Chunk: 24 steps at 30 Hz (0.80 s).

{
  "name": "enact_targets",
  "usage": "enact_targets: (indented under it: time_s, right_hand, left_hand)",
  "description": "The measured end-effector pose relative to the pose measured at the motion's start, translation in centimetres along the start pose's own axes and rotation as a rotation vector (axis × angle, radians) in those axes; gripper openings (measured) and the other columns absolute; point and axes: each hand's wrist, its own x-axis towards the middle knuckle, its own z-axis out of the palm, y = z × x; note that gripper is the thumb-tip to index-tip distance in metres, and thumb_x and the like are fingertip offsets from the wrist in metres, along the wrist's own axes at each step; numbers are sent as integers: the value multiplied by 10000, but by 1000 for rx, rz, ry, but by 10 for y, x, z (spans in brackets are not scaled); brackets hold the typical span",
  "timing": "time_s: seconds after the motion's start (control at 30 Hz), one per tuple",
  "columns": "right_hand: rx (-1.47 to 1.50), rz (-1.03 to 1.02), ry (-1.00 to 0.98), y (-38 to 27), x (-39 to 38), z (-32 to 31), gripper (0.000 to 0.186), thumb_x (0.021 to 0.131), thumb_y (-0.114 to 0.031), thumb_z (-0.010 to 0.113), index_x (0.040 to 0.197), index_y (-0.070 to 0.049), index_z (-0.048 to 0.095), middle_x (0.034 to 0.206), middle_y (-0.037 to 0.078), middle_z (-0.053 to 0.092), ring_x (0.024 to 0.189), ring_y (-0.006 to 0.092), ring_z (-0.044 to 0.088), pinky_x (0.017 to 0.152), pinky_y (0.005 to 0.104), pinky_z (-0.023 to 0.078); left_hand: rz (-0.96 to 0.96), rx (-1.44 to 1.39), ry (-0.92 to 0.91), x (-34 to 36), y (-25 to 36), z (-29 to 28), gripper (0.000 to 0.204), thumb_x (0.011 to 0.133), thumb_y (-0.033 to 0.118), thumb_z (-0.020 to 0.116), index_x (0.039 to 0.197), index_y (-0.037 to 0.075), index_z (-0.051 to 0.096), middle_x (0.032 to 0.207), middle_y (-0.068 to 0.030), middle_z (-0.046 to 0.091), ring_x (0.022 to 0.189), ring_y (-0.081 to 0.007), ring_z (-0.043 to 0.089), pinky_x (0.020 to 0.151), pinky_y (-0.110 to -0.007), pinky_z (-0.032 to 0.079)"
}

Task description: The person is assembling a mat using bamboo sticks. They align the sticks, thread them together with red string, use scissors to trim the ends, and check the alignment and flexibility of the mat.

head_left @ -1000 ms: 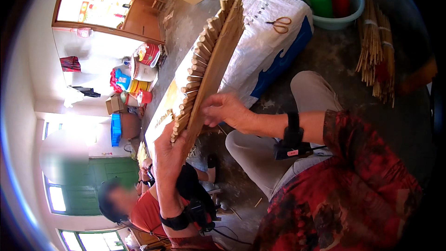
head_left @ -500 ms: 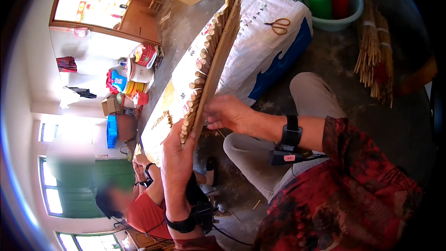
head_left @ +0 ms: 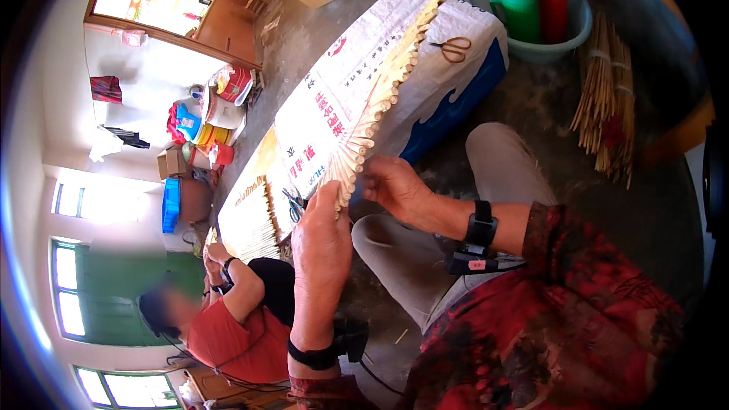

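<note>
A long strip of pale stalks laid side by side [head_left: 383, 102] rises from my left hand [head_left: 323, 239] and slants up to the right. That hand is closed around the strip's near end, thumb on top. Just right of the same end is my right hand [head_left: 399, 186], its fingers curled in; whatever they pinch, if anything, is hidden. Beneath the strip, a white printed sack [head_left: 334, 83] covers the work surface. Scissors with brown handles [head_left: 453, 49] lie on the sack to the right. Dark-handled scissors [head_left: 295, 205] lie beyond my left hand.
Another row of stalks [head_left: 258, 216] rests on the table at left, near a co-worker in a red shirt [head_left: 235, 342]. At the far right, bundled thin stalks [head_left: 604, 99] lie on the floor beside a basin [head_left: 585, 26] holding green and red flasks [head_left: 550, 4].
The strip has turned from edge-on to show more of its stalk face, and its far end has swung right. My left hand has moved right with it; my right hand stays close by.
</note>
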Motion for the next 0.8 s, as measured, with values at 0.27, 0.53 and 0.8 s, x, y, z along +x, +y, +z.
enact_targets:
  time_s: [0.27, 0.53, 0.8]
  right_hand:
    - [139, 192, -71, -6, -13, -29, 115, 855, -181, 567, 920, -87, 570, 812, -4, 572, 567, 52, 412, 529, 218, 353]
    - [171, 250, -18, -2, -15, -40, 272, 901, -220, 541, 1100, -34, 537, 895, 29, 582, 530, 67, 396, 572, 215, 419]
    - [112, 193, -159, 1, -17, -74, 412, 909, -262, 536, 1245, -30, 478, 1236, 92, 547, 1141, 207, 525, 1001, 366, 416]
  left_hand:
    - [11, 75, 41, -15, 19, 21, 228, 789, 1, 516, 1016, 7, 495, 988, -203, 577, 890, -407, 565, 726, -473, 457]
    - [56, 109, 92, -25, 16, 39, 265, 744, -1, 521, 1008, -8, 501, 1013, -169, 571, 927, -354, 571, 760, -426, 478]
    - [54, 148, 104, -35, 5, 65, 377, 733, 36, 537, 1105, -20, 508, 1082, -157, 559, 1016, -328, 548, 829, -426, 452]
